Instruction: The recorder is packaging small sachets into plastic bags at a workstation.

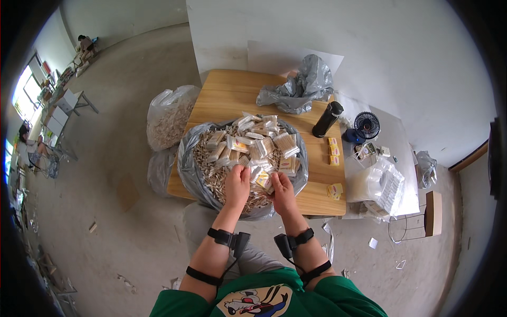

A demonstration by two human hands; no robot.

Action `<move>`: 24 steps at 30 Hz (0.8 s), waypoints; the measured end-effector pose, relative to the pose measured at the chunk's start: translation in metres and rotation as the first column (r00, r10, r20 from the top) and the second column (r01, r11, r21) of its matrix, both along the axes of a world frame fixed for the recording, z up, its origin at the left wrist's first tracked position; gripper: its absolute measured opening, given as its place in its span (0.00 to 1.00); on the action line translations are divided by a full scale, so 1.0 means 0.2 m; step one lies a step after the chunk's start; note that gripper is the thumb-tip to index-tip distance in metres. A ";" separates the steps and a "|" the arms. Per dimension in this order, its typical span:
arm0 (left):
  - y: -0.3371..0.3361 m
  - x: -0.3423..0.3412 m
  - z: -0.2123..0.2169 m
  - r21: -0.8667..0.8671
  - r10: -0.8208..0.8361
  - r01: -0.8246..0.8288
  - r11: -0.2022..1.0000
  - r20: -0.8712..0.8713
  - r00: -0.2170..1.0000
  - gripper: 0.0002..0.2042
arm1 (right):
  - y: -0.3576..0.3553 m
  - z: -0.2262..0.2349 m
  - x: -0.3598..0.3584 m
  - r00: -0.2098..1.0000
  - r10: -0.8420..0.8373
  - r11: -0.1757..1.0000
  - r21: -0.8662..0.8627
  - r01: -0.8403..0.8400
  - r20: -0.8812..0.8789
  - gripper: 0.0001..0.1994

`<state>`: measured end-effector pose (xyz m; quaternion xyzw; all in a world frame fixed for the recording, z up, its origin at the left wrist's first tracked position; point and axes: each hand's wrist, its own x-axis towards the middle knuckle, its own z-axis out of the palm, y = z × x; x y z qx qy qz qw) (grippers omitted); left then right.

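Between my two hands is a small clear packet with a yellow label. My left hand pinches at its left side, and my right hand grips its right edge with thumb and fingers. Both hands are closed over a large grey plastic bag, whose mouth is spread wide on the table. Loose thin wooden sticks with pale tips, apparently cotton swabs, fill the bag. On top lies a heap of clear packets of such sticks.
Small yellow cards lie along the right of the wooden table. Around them are a black bottle, a crumpled grey bag, a fan and plastic-wrapped goods. A filled clear sack stands left. Two people sit far left.
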<state>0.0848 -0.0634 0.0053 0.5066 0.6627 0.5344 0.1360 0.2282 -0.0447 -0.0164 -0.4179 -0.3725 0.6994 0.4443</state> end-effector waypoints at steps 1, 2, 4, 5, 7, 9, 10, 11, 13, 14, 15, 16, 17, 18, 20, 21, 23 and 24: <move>-0.01 0.00 -0.02 -0.037 -0.031 0.036 0.999 0.126 0.992 0.11 | 0.01 -0.03 0.01 0.996 -0.057 0.997 0.047 0.054 0.075 0.13; -0.02 0.00 -0.02 -0.071 -0.058 0.078 0.994 0.252 0.966 0.11 | 0.01 -0.05 0.01 0.982 -0.119 0.990 0.095 0.105 0.149 0.13; -0.03 -0.02 -0.01 -0.144 -0.095 0.144 0.979 0.301 0.949 0.12 | 0.02 -0.08 0.02 0.973 -0.143 0.975 0.195 0.106 0.183 0.13; -0.03 -0.02 -0.01 -0.210 -0.121 0.205 0.956 0.352 0.928 0.13 | 0.02 -0.09 0.01 0.963 -0.162 0.951 0.296 0.094 0.216 0.15; -0.03 0.00 0.00 -0.213 -0.091 0.140 0.967 0.224 0.970 0.14 | 0.02 -0.10 -0.02 0.935 -0.211 0.944 0.308 0.119 0.284 0.15; -0.03 0.02 -0.03 -0.207 -0.049 0.067 0.976 0.090 0.995 0.15 | 0.00 -0.09 -0.06 0.903 -0.251 0.937 0.321 0.137 0.348 0.15; -0.02 0.03 -0.08 -0.185 -0.023 0.034 0.982 0.060 0.998 0.16 | -0.01 -0.08 -0.07 0.886 -0.190 0.961 0.265 0.080 0.422 0.15; -0.02 0.05 -0.09 -0.162 -0.004 0.009 0.987 0.031 1.000 0.16 | -0.01 -0.08 -0.07 0.860 -0.132 0.978 0.204 0.033 0.492 0.15; -0.03 0.02 -0.11 -0.159 -0.024 0.030 0.987 0.039 0.999 0.16 | 0.00 -0.11 -0.06 0.832 -0.267 0.934 0.343 0.099 0.486 0.15; -0.04 0.00 -0.11 -0.155 -0.041 0.048 0.987 0.044 0.998 0.17 | 0.00 -0.11 -0.06 0.797 -0.395 0.865 0.477 0.154 0.458 0.14; -0.04 -0.01 -0.13 -0.156 -0.040 0.047 0.987 0.044 0.998 0.17 | 0.01 -0.11 -0.05 0.797 -0.393 0.866 0.476 0.153 0.458 0.14; -0.04 -0.02 -0.15 -0.152 0.026 -0.018 0.988 0.053 0.998 0.17 | 0.04 -0.11 -0.03 0.781 -0.403 0.866 0.476 0.156 0.478 0.14; -0.04 -0.04 -0.16 -0.149 0.092 -0.082 0.985 0.062 0.994 0.17 | 0.05 -0.10 -0.02 0.763 -0.413 0.866 0.475 0.158 0.498 0.14; -0.05 -0.05 -0.17 -0.151 0.091 -0.081 0.985 0.063 0.994 0.17 | 0.06 -0.09 -0.02 0.762 -0.412 0.867 0.473 0.159 0.499 0.14; -0.04 -0.09 -0.19 -0.173 0.146 -0.119 0.978 0.150 0.978 0.17 | 0.07 -0.07 -0.02 0.716 -0.419 0.862 0.493 0.120 0.559 0.14; -0.04 -0.11 -0.20 -0.176 0.144 -0.121 0.977 0.125 0.982 0.17 | 0.08 -0.06 -0.01 0.717 -0.417 0.862 0.494 0.117 0.559 0.14; -0.04 -0.14 -0.21 -0.169 0.141 -0.122 0.978 0.102 0.985 0.17 | 0.10 -0.04 0.00 0.680 -0.414 0.857 0.512 0.066 0.605 0.13; -0.04 -0.14 -0.21 -0.163 0.134 -0.120 0.979 0.078 0.988 0.17 | 0.11 -0.03 0.00 0.679 -0.413 0.857 0.511 0.065 0.607 0.13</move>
